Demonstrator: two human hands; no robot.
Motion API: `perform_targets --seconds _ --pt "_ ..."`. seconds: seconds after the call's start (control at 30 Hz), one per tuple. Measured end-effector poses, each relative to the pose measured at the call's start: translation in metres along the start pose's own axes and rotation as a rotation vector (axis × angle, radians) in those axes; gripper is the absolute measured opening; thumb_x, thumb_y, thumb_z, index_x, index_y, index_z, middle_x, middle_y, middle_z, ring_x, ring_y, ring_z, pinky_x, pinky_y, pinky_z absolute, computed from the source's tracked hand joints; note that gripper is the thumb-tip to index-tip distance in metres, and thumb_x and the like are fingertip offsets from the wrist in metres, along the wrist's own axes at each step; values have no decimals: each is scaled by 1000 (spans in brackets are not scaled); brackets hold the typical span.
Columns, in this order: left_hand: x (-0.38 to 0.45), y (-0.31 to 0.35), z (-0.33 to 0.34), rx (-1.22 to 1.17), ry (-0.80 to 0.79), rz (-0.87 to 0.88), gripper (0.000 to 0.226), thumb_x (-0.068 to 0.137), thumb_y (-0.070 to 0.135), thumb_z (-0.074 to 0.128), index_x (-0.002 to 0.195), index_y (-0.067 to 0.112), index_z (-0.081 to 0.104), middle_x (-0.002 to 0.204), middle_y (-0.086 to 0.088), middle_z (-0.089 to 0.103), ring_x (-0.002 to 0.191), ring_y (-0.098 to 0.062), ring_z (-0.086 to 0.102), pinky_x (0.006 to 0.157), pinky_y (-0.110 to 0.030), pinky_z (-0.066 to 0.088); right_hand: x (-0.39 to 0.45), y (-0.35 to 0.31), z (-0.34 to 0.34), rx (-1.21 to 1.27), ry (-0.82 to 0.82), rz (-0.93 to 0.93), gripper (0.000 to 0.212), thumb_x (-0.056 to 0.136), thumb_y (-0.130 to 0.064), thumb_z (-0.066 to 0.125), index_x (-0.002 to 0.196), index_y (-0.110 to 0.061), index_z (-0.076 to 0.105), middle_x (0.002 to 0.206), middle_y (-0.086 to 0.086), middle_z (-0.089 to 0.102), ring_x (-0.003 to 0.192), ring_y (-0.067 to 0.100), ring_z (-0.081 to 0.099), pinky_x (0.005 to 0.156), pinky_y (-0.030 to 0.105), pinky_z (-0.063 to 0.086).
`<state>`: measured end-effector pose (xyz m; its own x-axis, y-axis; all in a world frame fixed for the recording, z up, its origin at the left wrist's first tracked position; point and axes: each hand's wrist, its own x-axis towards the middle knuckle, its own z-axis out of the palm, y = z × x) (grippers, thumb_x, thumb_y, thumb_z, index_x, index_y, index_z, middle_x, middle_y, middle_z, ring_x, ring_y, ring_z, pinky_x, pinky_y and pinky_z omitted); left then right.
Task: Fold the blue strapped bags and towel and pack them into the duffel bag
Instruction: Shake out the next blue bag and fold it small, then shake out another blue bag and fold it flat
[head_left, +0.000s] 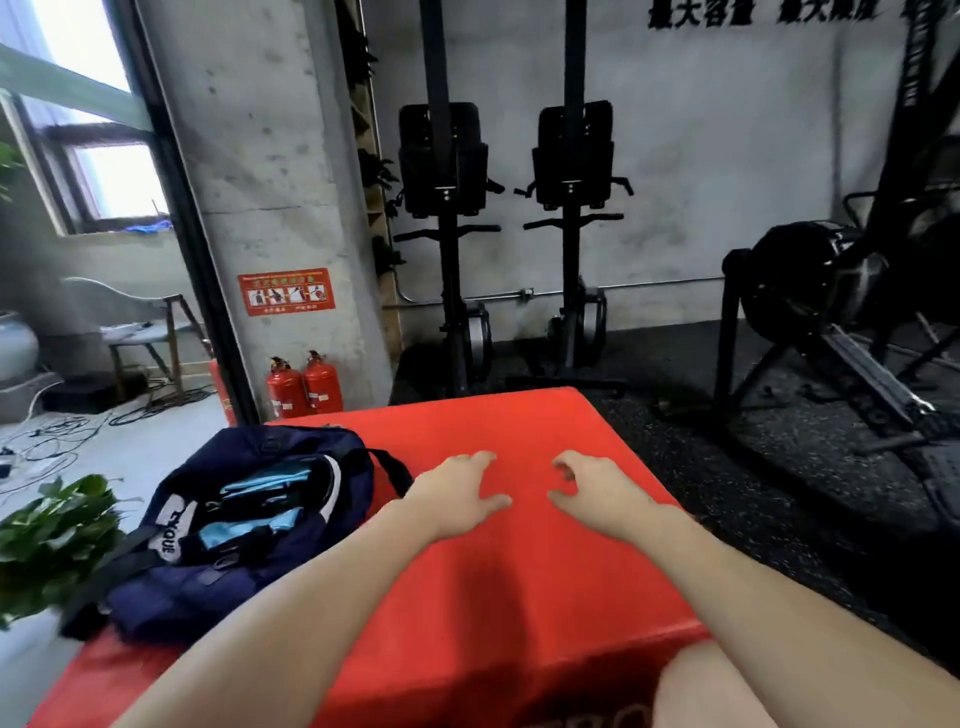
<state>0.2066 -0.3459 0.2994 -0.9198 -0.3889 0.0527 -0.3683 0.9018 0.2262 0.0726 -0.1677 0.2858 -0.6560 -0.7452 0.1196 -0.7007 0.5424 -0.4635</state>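
Observation:
A navy duffel bag (260, 525) lies open on the left part of a red padded box (519, 571). Inside its opening I see folded light-blue items with dark straps (260, 506); I cannot tell bags from towel. My left hand (457, 493) hovers over the red surface just right of the duffel, fingers loosely spread, holding nothing. My right hand (592, 491) hangs beside it, a short gap apart, fingers loosely curled and empty.
A leafy green plant (52, 535) stands at the left edge. Two red fire extinguishers (304, 387) sit by a concrete pillar behind the box. Black gym machines (831, 322) stand on dark rubber flooring to the right and behind. Cables lie on the floor at far left.

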Motion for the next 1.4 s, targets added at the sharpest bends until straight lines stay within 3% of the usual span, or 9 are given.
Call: perform_targets --seconds 0.33,0.5,0.63,0.87,1.07,1.2,1.4 --pt "31 230 101 56 -152 326 72 88 55 63 149 26 37 147 -4 51 136 -26 46 105 -42 44 -123 192 -66 -47 36 290 44 83 -39 68 122 -21 61 107 -4 67 103 19 64 89 33 52" --pt "41 310 174 67 -265 434 69 88 51 64 147 24 40 141 -6 55 131 -27 51 102 -42 47 -176 280 -60 -45 9 469 36 81 -40 66 114 -25 63 103 -5 70 102 20 66 88 34 53" --pt "52 351 232 90 -373 449 65 88 48 63 144 23 42 139 -9 55 129 -30 52 101 -44 48 -207 342 -38 -35 -70 604 41 82 -42 65 119 -26 61 108 -3 69 106 23 64 89 35 52" --pt "72 378 322 124 -519 425 57 85 48 62 133 22 49 133 -8 59 122 -32 58 95 -43 49 -230 415 23 -2 -210 726 46 91 -41 61 131 -21 56 123 2 68 120 24 59 93 33 48" --pt "99 381 392 175 -613 413 53 92 42 59 138 19 45 139 -9 54 125 -33 55 95 -41 46 -223 458 72 36 -249 830 44 96 -41 55 132 -17 52 121 7 63 113 29 59 87 36 51" --pt "119 381 433 200 -662 374 56 91 42 61 139 20 43 136 -10 56 121 -35 58 94 -41 48 -213 484 100 17 -251 869 41 98 -39 52 130 -13 50 118 9 63 105 31 61 72 34 46" --pt "132 384 484 222 -695 395 59 93 41 60 143 18 40 133 -12 56 119 -35 58 92 -43 48 -201 524 135 40 -251 979 44 100 -40 51 132 -13 41 111 9 60 94 31 60 67 34 40"
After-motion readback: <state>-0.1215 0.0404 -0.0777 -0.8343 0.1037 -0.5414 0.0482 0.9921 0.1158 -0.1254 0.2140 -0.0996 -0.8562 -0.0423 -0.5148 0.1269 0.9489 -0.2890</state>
